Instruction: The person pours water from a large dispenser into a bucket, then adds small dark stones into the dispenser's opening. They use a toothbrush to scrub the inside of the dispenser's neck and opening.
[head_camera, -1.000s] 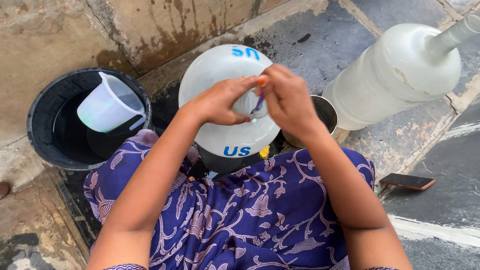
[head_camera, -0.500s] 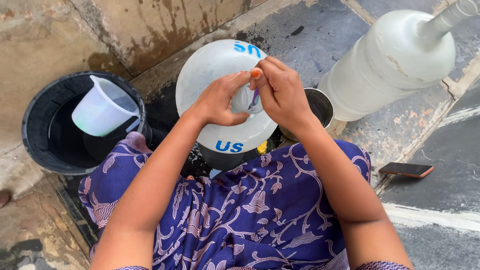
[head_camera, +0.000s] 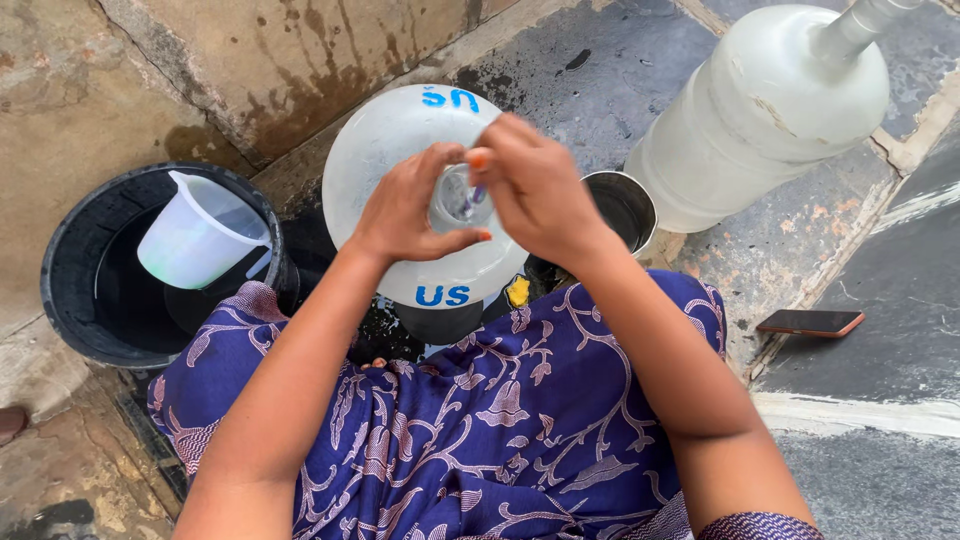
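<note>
Left hand (head_camera: 405, 215) wraps fingers round the neck of the big jug (head_camera: 400, 160) at twelve o'clock of her lap, right hand (head_camera: 535, 185) pinches something small at its mouth — wet grip, so the jug could tip toward the pot (head_camera: 620, 205) at three.

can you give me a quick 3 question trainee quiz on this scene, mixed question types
1. True or false: the white jug sits inside the black bucket.
2. Which hand grips the neck of the large bottle: A) left hand B) right hand?
3. What lies flat on the floor at the right?

Key:
1. True.
2. A; the right hand holds something thin at the opening.
3. A phone.
</note>
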